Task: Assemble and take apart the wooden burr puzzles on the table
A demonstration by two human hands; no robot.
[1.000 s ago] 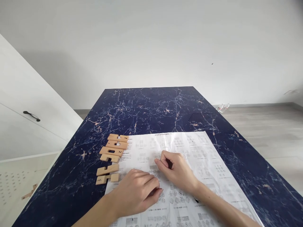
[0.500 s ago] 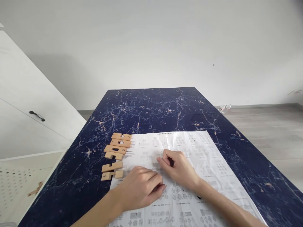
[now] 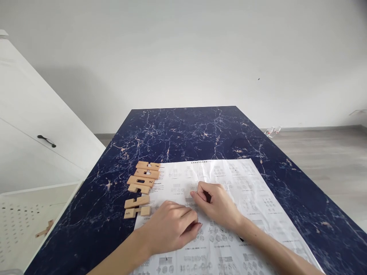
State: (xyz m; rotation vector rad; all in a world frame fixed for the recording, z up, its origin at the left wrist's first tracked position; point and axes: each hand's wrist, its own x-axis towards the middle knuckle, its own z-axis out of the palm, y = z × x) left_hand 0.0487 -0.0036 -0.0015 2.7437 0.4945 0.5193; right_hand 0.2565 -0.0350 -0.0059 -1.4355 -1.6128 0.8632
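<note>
My left hand (image 3: pixel 173 228) rests on the printed instruction sheet (image 3: pixel 172 179), its fingers curled in and nothing visible in it. To its right, my right hand (image 3: pixel 215 204) lies loosely fisted on the same paper, thumb against the bent index finger; no object shows in it. Several notched wooden puzzle pieces lie in a column along the sheet's left edge, nearest my left hand. Among them are a piece marked 2 (image 3: pixel 149 182) with a slot through it, and a narrow-waisted piece marked 3 (image 3: pixel 130 213) at the near end.
The dark blue marble-patterned table (image 3: pixel 183 133) reaches toward a pale wall. On the left stands a white cabinet (image 3: pixel 25 133) with a black handle (image 3: pixel 46 141). Below the table's left edge, more wooden pieces (image 3: pixel 44 229) lie on a perforated surface. Clear plastic items (image 3: pixel 272 132) sit beyond the right edge.
The view has swung slightly left, so the table and puzzle pieces appear further right. Both hands keep their curled pose on the sheet.
</note>
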